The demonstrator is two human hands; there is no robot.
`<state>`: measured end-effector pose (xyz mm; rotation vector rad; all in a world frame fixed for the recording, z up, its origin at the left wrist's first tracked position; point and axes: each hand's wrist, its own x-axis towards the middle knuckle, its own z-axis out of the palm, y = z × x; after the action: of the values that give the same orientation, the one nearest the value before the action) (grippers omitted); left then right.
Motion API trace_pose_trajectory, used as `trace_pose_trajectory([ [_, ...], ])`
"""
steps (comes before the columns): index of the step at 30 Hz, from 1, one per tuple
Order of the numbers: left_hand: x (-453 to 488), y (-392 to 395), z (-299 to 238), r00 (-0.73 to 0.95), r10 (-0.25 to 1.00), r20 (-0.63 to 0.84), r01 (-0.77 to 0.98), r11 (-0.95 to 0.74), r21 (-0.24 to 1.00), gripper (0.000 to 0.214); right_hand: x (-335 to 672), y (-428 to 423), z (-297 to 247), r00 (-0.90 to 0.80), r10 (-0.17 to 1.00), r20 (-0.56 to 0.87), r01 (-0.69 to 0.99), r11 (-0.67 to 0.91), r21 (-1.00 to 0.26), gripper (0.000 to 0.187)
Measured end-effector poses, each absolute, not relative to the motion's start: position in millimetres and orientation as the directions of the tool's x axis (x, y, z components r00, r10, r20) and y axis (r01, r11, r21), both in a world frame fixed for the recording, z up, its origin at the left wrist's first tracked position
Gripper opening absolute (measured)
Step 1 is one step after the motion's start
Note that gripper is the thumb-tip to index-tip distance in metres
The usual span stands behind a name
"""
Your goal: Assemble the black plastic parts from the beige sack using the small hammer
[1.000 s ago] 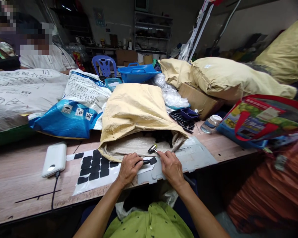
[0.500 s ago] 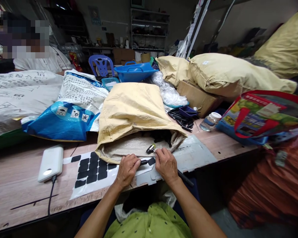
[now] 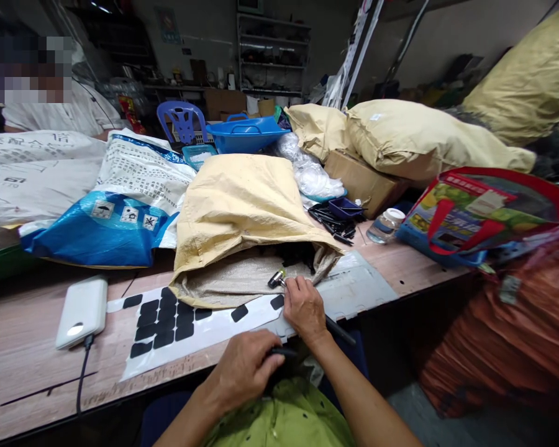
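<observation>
Head | left hand (image 3: 250,366) grips black piece (image 3: 284,352), right hand (image 3: 304,305) grips hammer (image 3: 275,279) | wood-grain table (image 3: 28,360) | dim shelf (image 3: 274,64) behind

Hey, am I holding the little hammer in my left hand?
No, the hammer is in your right hand, while your left hand holds a slim black piece.

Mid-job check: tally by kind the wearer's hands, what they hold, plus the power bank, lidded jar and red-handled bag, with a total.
Wearer's hands: 2, left hand and right hand
Hammer, held right: 1
Black piece, held left: 1
White power bank: 1
Lidded jar: 1
Red-handled bag: 1
Total: 7
</observation>
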<state>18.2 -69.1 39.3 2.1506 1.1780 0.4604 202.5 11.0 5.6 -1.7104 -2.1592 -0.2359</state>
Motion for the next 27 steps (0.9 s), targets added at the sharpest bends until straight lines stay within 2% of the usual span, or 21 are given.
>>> trace_pose_trajectory([
  [4, 34, -95, 24, 0.597, 0.798, -0.088, 0.733, -0.497, 0.465, 0.01, 202, 11, 6, -0.19, 0.904, 0.382, 0.963, 0.248, -0.108, 0.005],
  [6, 37, -99, 20, 0.608, 0.787, -0.103, 0.734, -0.508, 0.451, 0.012, 203, 11, 6, -0.189, 0.904, 0.383, 0.963, 0.247, -0.107, 0.005],
  [8, 38, -92, 22, 0.6, 0.796, -0.083, 0.72, -0.491, 0.491, 0.015, 203, 11, 5, -0.193, 0.904, 0.382, 0.963, 0.249, -0.103, 0.005],
  [10, 36, -73, 29, 0.524, 0.852, -0.021, 0.731, -0.437, 0.525, 0.013, 203, 10, 5, -0.195, 0.904, 0.379, 0.963, 0.25, -0.099, 0.005],
  [13, 33, -21, 42, 0.253, 0.965, 0.073, 0.81, -0.253, 0.529, 0.02, 203, 10, 5, -0.194, 0.902, 0.386, 0.962, 0.251, -0.105, 0.004],
  [16, 36, 42, 50, 0.035, 0.998, 0.058, 0.895, -0.058, 0.443, 0.031, 203, 11, 5, -0.198, 0.898, 0.393, 0.959, 0.261, -0.112, 0.004],
  [20, 49, 106, 55, -0.036, 0.999, -0.01, 0.973, 0.037, 0.229, 0.037, 204, 10, 6, -0.195, 0.903, 0.383, 0.96, 0.255, -0.113, 0.005],
  [27, 56, 136, 56, -0.082, 0.994, -0.076, 0.972, 0.097, 0.214, 0.035, 204, 10, 7, -0.191, 0.907, 0.375, 0.961, 0.251, -0.116, 0.004],
])
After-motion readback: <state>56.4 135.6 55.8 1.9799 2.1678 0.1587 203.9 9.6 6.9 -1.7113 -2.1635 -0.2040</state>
